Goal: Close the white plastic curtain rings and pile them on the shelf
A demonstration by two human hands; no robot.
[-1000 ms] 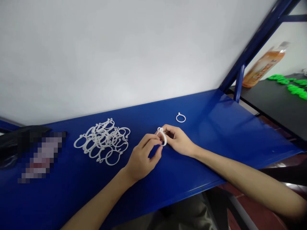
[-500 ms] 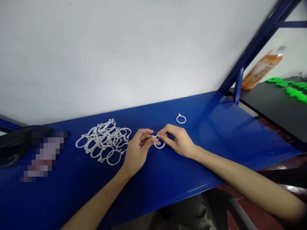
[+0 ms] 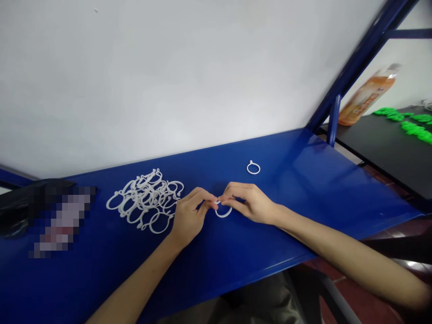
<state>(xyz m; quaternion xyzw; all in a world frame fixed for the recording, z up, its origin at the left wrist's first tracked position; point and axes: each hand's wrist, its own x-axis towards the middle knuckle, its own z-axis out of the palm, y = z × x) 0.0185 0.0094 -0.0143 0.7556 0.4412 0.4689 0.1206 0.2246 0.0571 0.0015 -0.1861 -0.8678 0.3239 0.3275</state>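
Between my two hands, just above the blue tabletop, is a white plastic ring (image 3: 223, 216). My left hand (image 3: 192, 215) pinches the ring's top from the left with thumb and fingertips. From the right, my right hand (image 3: 251, 201) pinches the same top part, its fingertips almost against the left ones. The ends of the ring are hidden under the fingers. A heap of similar white rings (image 3: 145, 200), some with open ends, lies to the left of my left hand. Beyond my right hand, a single white ring (image 3: 253, 168) with a small knob rests on the table, looking closed.
The blue metal table (image 3: 216, 279) meets a pale wall behind. A black bag (image 3: 13, 202) lies at the left, beside a blurred-out patch. On the right are a blue frame post (image 3: 334, 121), an orange drink bottle (image 3: 367, 99) and green pieces (image 3: 416, 131) on a black surface.
My left fingers have closed from a looser hold into a pinch at the ring's top. Both hands have come closer together and the ring sits slightly lower.
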